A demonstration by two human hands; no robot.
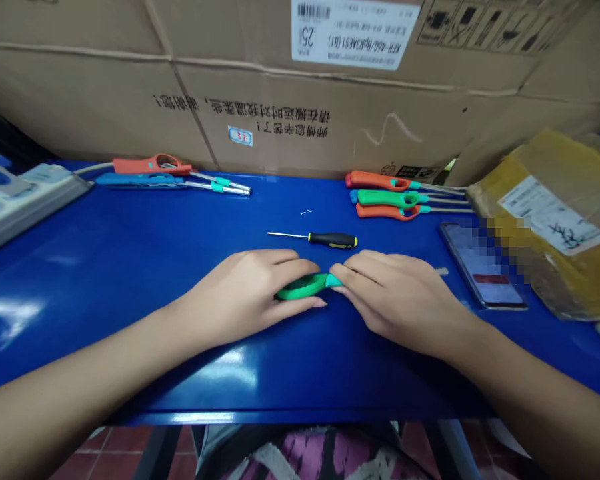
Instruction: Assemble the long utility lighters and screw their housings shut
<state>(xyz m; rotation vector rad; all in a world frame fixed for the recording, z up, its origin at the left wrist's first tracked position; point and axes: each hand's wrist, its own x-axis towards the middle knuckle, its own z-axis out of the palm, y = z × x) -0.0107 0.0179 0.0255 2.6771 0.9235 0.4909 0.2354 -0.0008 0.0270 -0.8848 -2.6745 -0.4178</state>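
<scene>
Both hands grip one green lighter [304, 288] of the long-nosed kind, held level above the blue table near its front. My left hand [253, 287] wraps the handle end, thumb below and fingers above. Around the teal collar and nozzle my right hand [395, 293] is closed, and a bit of metal tip shows past its far side. Much of the handle and nozzle is hidden by the fingers. Just beyond the hands lies a screwdriver [333, 239] with a black and yellow handle, its shaft pointing left. Two tiny white pieces [306, 212] lie behind it.
An orange lighter [147, 165] and a blue lighter [140, 181] lie at back left beside a white power strip [30, 200]. Several more lighters [387, 198] lie at back right. A phone [483, 267] and a taped package [555, 227] are at right. A large cardboard box [260, 87] borders the back.
</scene>
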